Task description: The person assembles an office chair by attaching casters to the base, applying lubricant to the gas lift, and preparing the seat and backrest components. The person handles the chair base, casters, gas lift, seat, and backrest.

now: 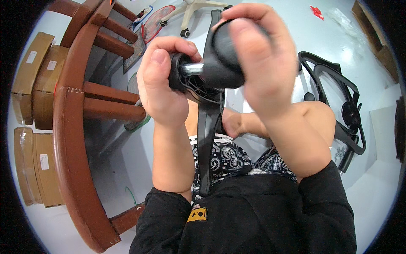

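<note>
Brown wooden chair (69,127) crowding the floor's left side, cardboard boxes (36,80) lining the left edge, black frame part (338,101) lying right, pale floor (321,38) lying open toward the far right corner.

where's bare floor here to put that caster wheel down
Bare pale floor lies upper right, between the black chair frame and the red scrap, and lower left, between the brown wooden chair and the legs. It is crowded at centre, where left hand and right hand hold the caster wheel at the black base arm.
</note>
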`<state>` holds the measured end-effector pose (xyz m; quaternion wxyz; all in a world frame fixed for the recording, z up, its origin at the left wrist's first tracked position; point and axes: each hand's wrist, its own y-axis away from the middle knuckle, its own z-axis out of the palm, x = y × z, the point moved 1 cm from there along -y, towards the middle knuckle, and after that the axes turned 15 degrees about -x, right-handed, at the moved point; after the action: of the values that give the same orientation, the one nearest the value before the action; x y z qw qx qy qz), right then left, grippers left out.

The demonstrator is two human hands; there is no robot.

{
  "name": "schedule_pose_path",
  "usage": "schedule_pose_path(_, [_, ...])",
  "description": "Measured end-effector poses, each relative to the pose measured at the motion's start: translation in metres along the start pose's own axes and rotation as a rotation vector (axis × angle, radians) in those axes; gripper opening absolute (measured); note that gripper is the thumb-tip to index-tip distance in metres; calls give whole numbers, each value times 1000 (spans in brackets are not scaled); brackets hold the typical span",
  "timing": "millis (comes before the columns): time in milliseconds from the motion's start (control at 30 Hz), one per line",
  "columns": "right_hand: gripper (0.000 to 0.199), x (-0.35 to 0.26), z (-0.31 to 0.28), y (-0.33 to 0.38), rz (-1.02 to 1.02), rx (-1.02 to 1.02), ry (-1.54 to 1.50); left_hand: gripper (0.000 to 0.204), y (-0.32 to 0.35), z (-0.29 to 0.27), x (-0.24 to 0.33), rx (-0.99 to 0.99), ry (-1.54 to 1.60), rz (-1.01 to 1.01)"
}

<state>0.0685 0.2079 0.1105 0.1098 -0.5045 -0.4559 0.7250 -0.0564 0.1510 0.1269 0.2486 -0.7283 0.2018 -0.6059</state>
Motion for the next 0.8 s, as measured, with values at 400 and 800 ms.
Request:
schedule_pose_path(400, [44, 7, 35, 34, -165, 214, -62, 44, 5, 3, -4, 73, 17, 44])
schedule_pose_path(800, [27, -39, -15, -3, 483, -8, -499, 47, 9, 2, -5, -40, -11, 102])
